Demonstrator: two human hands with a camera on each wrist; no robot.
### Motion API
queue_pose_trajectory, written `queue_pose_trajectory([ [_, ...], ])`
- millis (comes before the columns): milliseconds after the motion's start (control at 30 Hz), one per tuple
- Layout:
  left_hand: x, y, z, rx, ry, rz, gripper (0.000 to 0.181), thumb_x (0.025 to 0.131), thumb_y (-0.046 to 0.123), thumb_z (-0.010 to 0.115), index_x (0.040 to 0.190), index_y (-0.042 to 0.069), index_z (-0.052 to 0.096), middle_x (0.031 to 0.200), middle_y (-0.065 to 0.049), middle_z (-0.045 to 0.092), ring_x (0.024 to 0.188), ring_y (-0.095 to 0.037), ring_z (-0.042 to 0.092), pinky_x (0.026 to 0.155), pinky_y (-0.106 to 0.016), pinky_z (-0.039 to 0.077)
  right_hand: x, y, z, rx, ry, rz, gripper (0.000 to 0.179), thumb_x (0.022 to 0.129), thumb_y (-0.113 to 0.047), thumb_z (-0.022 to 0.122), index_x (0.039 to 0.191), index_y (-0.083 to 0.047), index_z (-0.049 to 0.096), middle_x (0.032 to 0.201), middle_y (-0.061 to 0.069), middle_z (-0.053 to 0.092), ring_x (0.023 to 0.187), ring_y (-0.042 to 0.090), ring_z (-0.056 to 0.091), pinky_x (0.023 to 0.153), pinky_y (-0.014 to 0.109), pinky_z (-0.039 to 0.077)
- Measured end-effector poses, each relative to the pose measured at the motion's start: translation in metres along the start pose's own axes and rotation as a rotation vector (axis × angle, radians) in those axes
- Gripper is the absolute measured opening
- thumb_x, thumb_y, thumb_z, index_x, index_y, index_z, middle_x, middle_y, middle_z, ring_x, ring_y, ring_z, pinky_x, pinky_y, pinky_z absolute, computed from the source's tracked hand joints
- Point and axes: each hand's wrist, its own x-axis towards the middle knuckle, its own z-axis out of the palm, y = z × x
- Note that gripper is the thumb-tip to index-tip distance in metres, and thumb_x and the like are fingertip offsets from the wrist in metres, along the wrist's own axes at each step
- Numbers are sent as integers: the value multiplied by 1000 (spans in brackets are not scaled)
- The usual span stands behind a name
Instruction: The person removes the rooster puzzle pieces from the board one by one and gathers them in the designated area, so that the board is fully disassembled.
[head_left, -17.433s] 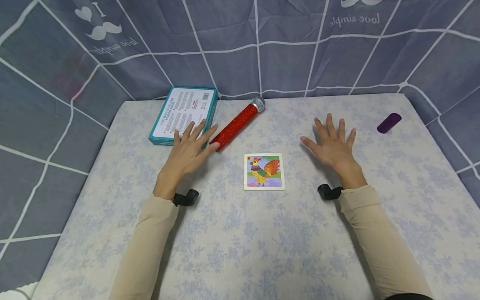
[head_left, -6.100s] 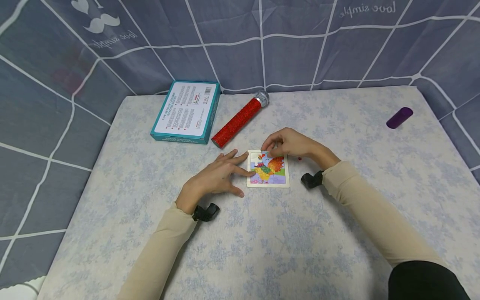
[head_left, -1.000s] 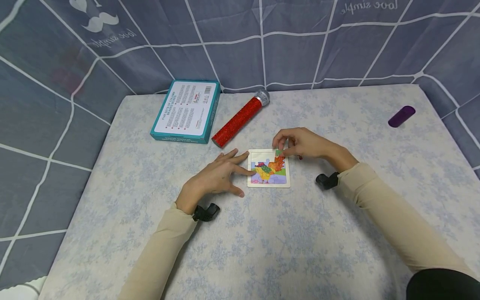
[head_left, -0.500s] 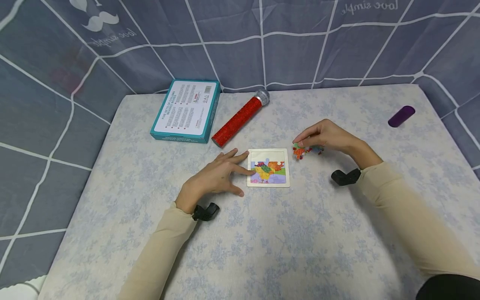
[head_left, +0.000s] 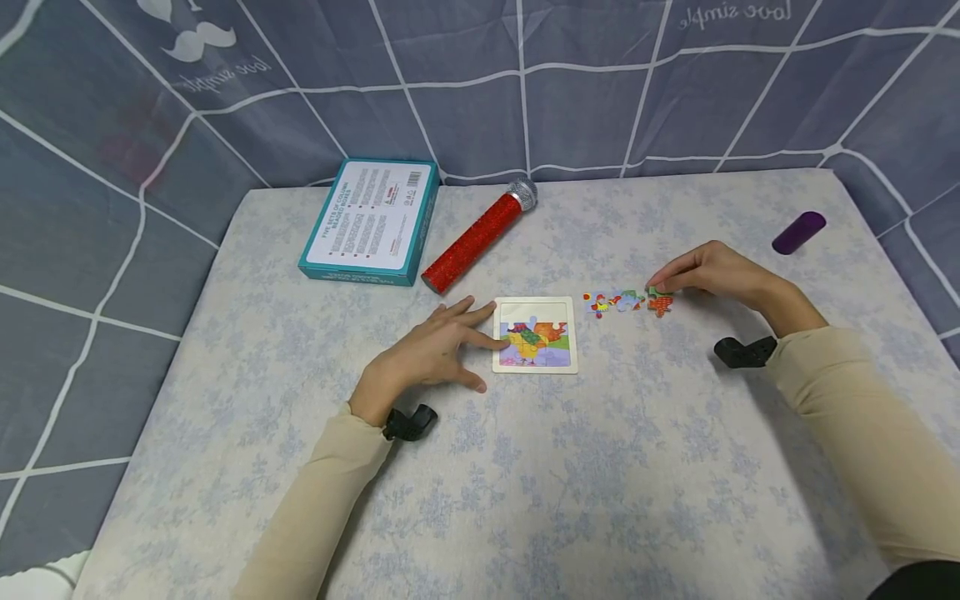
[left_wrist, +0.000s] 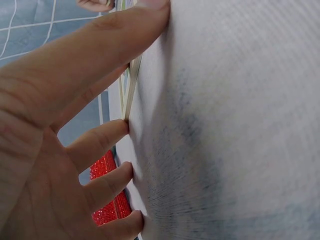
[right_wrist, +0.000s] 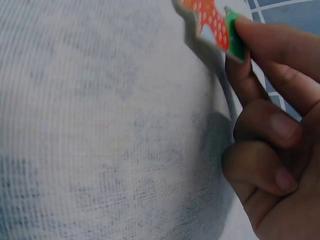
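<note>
My right hand (head_left: 716,271) pinches an orange-and-green puzzle piece (head_left: 660,302) between thumb and fingertips; the right wrist view shows the same jigsaw piece (right_wrist: 212,25) close over the cloth. Just left of it, other puzzle pieces (head_left: 611,302) lie in a row on the table. The square puzzle tray (head_left: 572,333) has its upper part bare and white, while its lower part still carries joined rooster pieces (head_left: 534,352). Spread fingers of my left hand (head_left: 435,350) rest on the tray's left side, the index fingertip on the picture. In the left wrist view the fingertips (left_wrist: 117,131) touch the tray edge and cloth.
A teal box (head_left: 372,221) with a white printed face lies at the back left. Beside it is a red glittery microphone (head_left: 480,237) with a silver head. A small purple cylinder (head_left: 798,232) lies at the back right. A grey tiled-pattern curtain (head_left: 585,92) surrounds the table.
My right hand has lifted the orange-and-green piece out of the tray's upper right and carried it right, to the end of the row of loose pieces. The left hand stays put.
</note>
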Motion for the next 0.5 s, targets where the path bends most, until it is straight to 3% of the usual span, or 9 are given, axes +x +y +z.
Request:
queue_pose_trajectory([
  [167, 0, 0, 0, -9, -1, 0, 68, 70, 30, 90, 132, 23, 64, 160, -5, 26, 150, -32, 8, 118, -58, 7, 3, 3, 0, -57, 13, -15, 30, 91, -31, 71, 111, -10, 76, 115, -1, 71, 102, -5, 55, 84, 18, 41],
  [500, 0, -1, 0, -10, -2, 2, 68, 70, 29, 90, 132, 23, 64, 160, -6, 26, 150, -32, 9, 117, -58, 6, 5, -3, 6, -169, 70, -68, 23, 89, -28, 74, 104, -11, 78, 114, 7, 71, 103, 8, 56, 82, 21, 41],
])
